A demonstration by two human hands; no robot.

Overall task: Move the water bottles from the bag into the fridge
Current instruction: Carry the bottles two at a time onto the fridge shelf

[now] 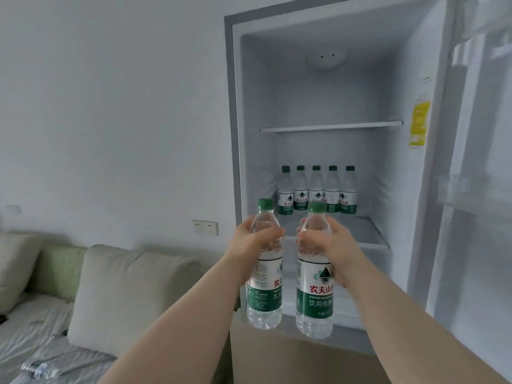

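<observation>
Carrying two more water bottles to the open fridge (pixel 426 189).
Left hand (pixel 256 239) grips the left bottle (pixel 264 273), right hand (pixel 322 241) grips the right bottle (pixel 314 295); five bottles (pixel 316 189) already stand far back on the shelf (pixel 371 234).

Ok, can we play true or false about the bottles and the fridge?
1. Both hands hold bottles. True: the left hand grips the left bottle, and the right hand grips the right bottle.
2. The fridge is closed. False: the fridge stands open.
3. Five bottles stand in a row inside. True: the row of bottles is at the back of a shelf.
4. The caps are red. False: the caps are green.
5. The held bottles stand on the shelf. False: both are held up in front of the fridge.
</observation>
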